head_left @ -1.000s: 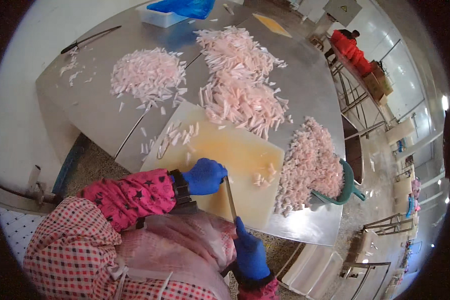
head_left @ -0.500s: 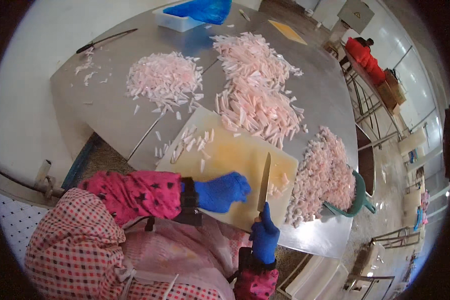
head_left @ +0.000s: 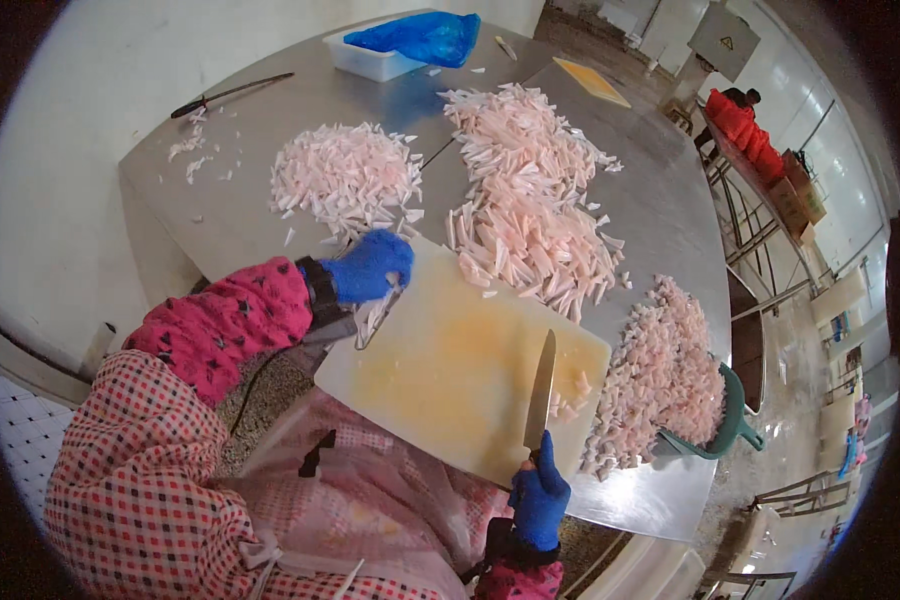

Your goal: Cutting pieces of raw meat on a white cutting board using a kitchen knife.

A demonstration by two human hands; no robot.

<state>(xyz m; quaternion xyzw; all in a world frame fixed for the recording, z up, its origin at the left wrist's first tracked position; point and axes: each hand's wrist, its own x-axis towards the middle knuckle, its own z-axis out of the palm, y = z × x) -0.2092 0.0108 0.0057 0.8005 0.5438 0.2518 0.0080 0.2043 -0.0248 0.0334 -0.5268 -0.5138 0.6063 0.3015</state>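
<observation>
Meat strips (head_left: 540, 240) lie heaped on the steel counter (head_left: 235, 215), against the far edge of the cutting board (head_left: 430, 360). The left hand (head_left: 372, 267) has just moved from the board's middle to loose strips (head_left: 375, 316) at its left edge (whether it grips any, one cannot tell), so slicing seems paused. The right hand (head_left: 540, 502) holds the knife (head_left: 541, 392) beside small bits (head_left: 568, 408).

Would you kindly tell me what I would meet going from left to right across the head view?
Thin black-handled tool → blue-gloved left hand → blue-gloved right hand holding a knife → heap of small pale pieces → green scoop.
</observation>
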